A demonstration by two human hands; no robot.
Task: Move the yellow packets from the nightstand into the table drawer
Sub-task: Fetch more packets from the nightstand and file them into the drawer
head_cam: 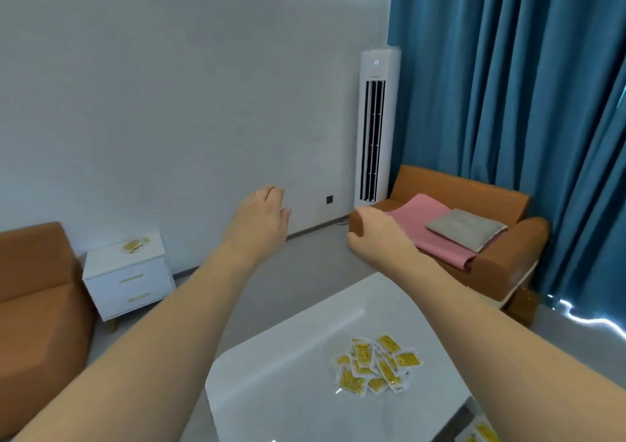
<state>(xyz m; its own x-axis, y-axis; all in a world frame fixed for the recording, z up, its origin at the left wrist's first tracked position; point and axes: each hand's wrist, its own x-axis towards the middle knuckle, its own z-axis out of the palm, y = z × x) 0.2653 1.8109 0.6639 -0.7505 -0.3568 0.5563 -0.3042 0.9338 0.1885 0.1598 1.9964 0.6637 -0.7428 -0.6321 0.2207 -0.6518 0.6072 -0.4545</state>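
Both the left hand (261, 216) and right hand (371, 230) are reaching forward with loosely curled fingers, holding nothing. A few yellow packets (133, 246) are lying on the white nightstand (127, 274) at 9 o'clock, a pile of yellow packets (377, 363) on the white table (288, 384) at 5 o'clock. This looks like the return trip; next, walking over and picking up the remainder.

Domestic living room: orange sofas (474, 218), white nightstand (127, 279), blue curtains (508, 86), standing air conditioner (374, 130).

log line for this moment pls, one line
left hand open, empty | right hand open, empty | yellow packets piled on white table | few packets on nightstand
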